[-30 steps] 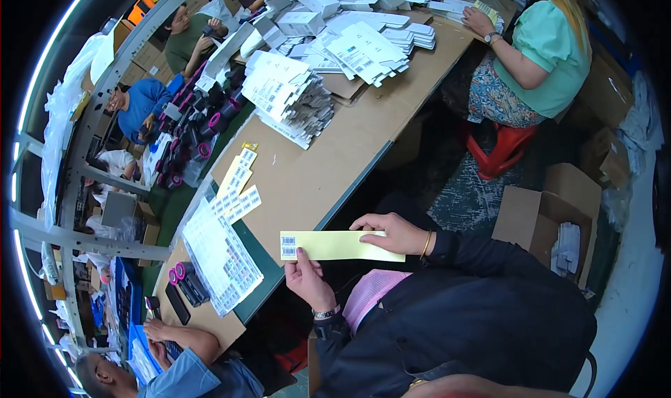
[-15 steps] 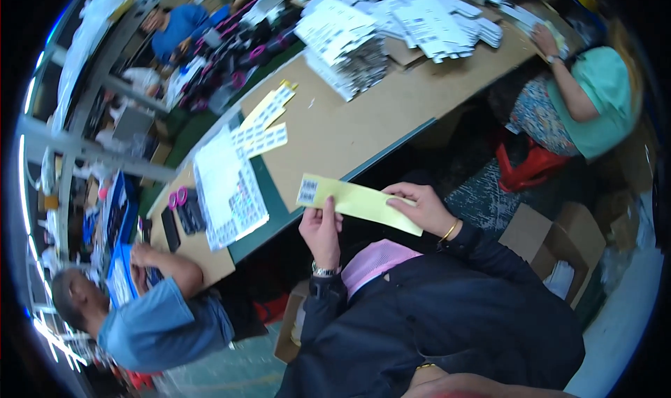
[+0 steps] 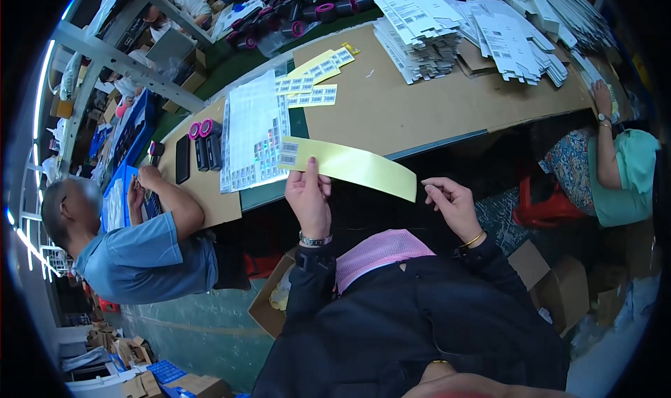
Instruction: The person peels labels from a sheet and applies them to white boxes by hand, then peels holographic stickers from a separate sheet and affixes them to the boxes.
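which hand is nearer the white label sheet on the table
Left. The left hand, holding the yellow strip near its barcode end, is just right of the label sheet; the right hand is farther right, by the strip's other end.

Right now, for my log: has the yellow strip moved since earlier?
Yes: the yellow strip shifted left, its end now overlapping the label sheet in view.

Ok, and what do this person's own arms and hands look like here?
Both arms wear long, dark, navy-looking sleeves. The left hand and right hand are bare, without gloves. A silver-coloured metal band circles the left wrist; whether it is a watch isn't clear. A thin gold-coloured bangle sits on the right wrist.
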A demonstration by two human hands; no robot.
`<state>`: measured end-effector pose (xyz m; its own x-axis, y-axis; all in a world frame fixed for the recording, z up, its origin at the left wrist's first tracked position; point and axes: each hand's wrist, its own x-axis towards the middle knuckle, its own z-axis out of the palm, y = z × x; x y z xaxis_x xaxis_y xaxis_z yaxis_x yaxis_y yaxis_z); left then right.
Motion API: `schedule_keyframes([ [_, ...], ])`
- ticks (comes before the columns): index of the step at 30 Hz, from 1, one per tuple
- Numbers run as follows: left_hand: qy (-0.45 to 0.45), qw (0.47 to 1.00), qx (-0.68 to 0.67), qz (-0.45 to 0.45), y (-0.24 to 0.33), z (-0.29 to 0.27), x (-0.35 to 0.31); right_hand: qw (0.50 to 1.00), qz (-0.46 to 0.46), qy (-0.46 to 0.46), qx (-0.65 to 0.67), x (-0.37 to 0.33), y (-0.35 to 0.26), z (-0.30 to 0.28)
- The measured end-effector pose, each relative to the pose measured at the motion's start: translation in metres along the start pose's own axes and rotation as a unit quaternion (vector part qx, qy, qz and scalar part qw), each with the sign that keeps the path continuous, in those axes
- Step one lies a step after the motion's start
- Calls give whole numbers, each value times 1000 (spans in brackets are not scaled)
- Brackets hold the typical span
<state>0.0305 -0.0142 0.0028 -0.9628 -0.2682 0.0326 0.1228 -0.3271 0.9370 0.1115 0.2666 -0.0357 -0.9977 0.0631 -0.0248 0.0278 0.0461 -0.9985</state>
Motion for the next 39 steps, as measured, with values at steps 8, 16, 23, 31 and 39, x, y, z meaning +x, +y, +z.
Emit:
schedule_keyframes([
  [8, 1, 999, -41, -8, 11, -10, 27, 1000, -8, -6, -15, 7, 2, 1],
  [16, -139, 982, 53, -117, 37, -16, 58, 999, -8, -9, -34, 20, 1, 2],
  [23, -214, 961, 70, -162, 55, 9, 67, 982, -152, -25, -109, 58, -37, 20],
  [31, -236, 953, -33, -188, 57, -4, 141, 980, -182, -36, -79, 145, -38, 28],
  [39, -75, 947, -246, -193, 55, -10, 250, 990, -124, 37, -56, 168, -4, 23],
])
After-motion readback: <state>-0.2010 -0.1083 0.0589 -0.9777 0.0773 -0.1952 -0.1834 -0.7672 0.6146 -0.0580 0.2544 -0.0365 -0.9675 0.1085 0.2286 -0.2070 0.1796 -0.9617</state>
